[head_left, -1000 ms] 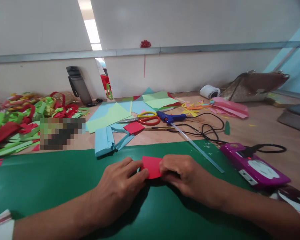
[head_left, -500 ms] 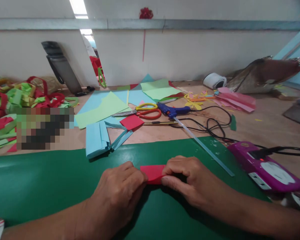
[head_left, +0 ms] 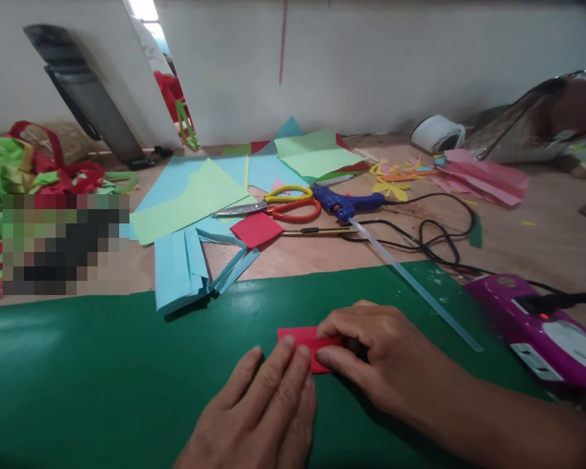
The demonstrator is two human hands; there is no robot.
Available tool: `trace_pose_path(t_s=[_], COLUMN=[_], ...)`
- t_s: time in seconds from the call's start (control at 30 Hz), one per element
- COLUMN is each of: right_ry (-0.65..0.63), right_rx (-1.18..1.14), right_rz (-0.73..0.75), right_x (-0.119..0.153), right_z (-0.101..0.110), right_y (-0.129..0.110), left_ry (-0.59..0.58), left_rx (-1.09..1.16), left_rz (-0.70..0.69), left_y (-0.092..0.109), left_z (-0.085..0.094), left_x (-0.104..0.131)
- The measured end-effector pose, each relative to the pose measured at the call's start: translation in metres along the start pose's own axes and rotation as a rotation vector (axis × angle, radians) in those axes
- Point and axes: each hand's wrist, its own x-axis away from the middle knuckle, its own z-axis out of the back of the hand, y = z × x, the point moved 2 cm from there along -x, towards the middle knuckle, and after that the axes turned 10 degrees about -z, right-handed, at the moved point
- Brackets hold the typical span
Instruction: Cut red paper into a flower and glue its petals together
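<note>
A small folded piece of red paper (head_left: 300,335) lies on the green mat (head_left: 102,365), close to me. My left hand (head_left: 268,397) is open, its fingers stretched out and their tips resting flat on the paper's left part. At the paper's right end, my right hand (head_left: 371,345) pinches it between thumb and fingers, hiding that end. Beyond the mat's far edge lie a second red paper piece (head_left: 256,230) and a folded light-blue paper (head_left: 178,270) with strips sticking out from it.
Farther back are scissors (head_left: 293,204), a blue glue gun (head_left: 346,200) with a long glue stick (head_left: 420,290), and a thin cutter (head_left: 317,230). A purple power strip (head_left: 542,332) stands at right. Paper scraps (head_left: 43,163) and a dark bottle (head_left: 83,91) are at left.
My left hand has let go of its pinch on the red paper and now lies flat over its left part. My right hand keeps its pinch. The camera has tilted down.
</note>
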Motion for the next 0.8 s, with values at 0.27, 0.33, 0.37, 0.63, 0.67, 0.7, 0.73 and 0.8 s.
trace_pose_path(t_s=[0.27,0.33,0.37,0.63,0.67,0.7,0.73,0.8], right_ry=[0.083,0.108,0.119,0.17,0.173,0.176,0.176,0.174], right_rx=[0.057,0.06,0.061,0.093,0.094,0.096,0.101,0.117], right_rz=[0.064,0.079,0.087,0.114,0.114,0.113,0.11,0.111], right_x=[-0.005,-0.005,-0.006,-0.006,-0.006,-0.006,-0.006,-0.005], right_z=[-0.002,-0.004,-0.004,-0.006,-0.006,-0.006,-0.006,-0.006], right_y=[0.0,0.001,0.001,0.001,0.001,0.001,0.001,0.002], left_ry=[-0.053,-0.068,-0.078,-0.099,-0.102,-0.106,-0.114,-0.131], left_rx=[0.035,0.066,0.077,0.083,0.079,0.078,0.082,0.095], left_rz=[-0.087,-0.079,-0.074,-0.057,-0.054,-0.053,-0.054,-0.054], left_y=[0.006,0.007,0.007,0.009,0.009,0.009,0.008,0.008], left_z=[-0.009,-0.011,-0.012,-0.015,-0.015,-0.015,-0.015,-0.015], left_x=[0.002,0.002,0.002,-0.002,-0.002,-0.003,-0.003,-0.003])
